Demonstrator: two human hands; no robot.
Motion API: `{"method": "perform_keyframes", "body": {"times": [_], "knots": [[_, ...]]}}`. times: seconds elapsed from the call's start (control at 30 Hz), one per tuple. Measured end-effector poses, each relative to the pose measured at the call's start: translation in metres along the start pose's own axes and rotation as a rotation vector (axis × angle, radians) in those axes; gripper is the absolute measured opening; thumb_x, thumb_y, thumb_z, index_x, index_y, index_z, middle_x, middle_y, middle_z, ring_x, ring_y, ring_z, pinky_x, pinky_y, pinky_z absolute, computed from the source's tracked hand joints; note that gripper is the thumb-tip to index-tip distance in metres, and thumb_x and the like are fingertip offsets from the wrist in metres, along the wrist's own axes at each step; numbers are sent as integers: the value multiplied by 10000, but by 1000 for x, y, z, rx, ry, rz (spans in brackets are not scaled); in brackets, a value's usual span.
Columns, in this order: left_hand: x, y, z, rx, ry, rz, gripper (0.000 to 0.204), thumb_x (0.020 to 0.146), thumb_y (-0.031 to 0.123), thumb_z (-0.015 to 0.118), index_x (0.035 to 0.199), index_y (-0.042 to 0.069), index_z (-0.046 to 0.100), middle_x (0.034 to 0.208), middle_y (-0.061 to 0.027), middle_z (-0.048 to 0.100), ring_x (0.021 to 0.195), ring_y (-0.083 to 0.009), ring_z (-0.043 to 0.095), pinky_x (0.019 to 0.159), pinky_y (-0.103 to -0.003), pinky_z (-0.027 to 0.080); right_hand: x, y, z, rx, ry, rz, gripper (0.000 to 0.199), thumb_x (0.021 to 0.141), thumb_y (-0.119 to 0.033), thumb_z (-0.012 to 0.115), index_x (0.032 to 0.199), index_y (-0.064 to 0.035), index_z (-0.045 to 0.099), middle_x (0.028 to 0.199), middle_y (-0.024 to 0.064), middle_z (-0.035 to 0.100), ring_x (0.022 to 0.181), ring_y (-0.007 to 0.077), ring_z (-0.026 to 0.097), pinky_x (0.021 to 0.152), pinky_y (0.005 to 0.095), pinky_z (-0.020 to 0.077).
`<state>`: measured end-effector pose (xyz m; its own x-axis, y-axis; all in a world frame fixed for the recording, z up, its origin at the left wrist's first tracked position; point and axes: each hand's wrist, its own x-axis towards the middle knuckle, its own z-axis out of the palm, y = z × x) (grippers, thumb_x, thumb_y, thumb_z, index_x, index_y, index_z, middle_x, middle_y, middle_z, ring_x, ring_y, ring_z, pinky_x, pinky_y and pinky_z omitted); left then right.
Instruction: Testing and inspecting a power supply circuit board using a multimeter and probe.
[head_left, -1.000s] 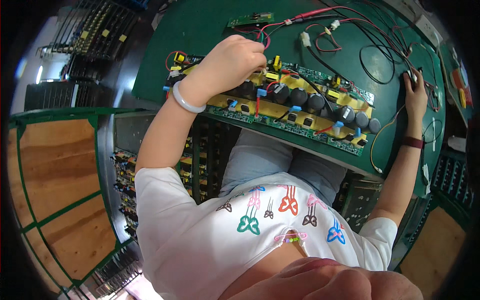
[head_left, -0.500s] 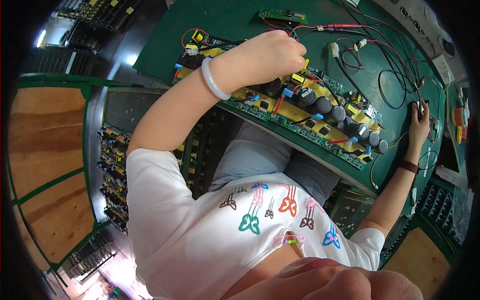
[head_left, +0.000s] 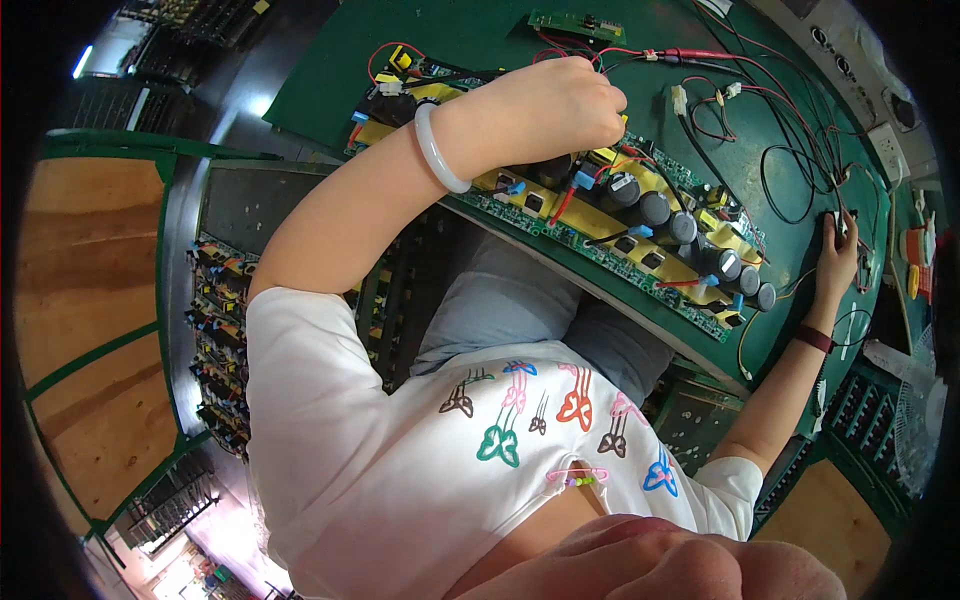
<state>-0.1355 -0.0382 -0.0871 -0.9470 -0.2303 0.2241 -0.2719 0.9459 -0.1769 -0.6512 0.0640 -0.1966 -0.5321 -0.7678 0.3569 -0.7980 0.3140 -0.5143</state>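
A long circuit board (head_left: 600, 238) with yellow heat plates, black round capacitors (head_left: 654, 209) and blue connectors lies along the near edge of the green table. Over its far left part, my left hand (head_left: 560, 112) is closed, knuckles up, with its fingers curled down. Whatever its fingertips hold is hidden behind the hand. Red and dark wires run just beyond it to a small green circuit board (head_left: 577, 25). Far to the right, my right hand (head_left: 838, 262) closes its fingers around a small dark thing at the end of the black cables; its kind is unclear.
A red probe lead (head_left: 695, 54) and loose black cables (head_left: 790, 150) cross the green table (head_left: 350, 60). A white plug (head_left: 680, 100) lies beyond the board. Grey equipment and a power socket (head_left: 888, 150) line the right edge. Racked boards (head_left: 218, 340) stand at lower left.
My left hand has shifted slightly right over the board and stays closed. My right hand keeps its place by the cables. The whole view has moved a little.
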Motion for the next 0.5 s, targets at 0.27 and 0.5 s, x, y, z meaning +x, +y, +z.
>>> {"method": "perform_keyframes", "body": {"times": [0.27,0.5], "knots": [[11,-7,9,-152,-62,-17,40,746,51,670,741,26,639,822,-103,638,824,-278,684,764,-392,556,-1,-1,-5,-61,-1,10,494,941,-449,689,1346,-177,619,1154,169,715,1063,243,689,919,332,497],[21,-9,-9,-73,-209,9,88,818,106,668,871,72,730,905,-83,701,907,-275,706,765,-376,579,-19,-47,-14,-127,158,-66,498,923,-460,680,1318,-170,595,950,135,732,911,309,715,791,412,530]]}}
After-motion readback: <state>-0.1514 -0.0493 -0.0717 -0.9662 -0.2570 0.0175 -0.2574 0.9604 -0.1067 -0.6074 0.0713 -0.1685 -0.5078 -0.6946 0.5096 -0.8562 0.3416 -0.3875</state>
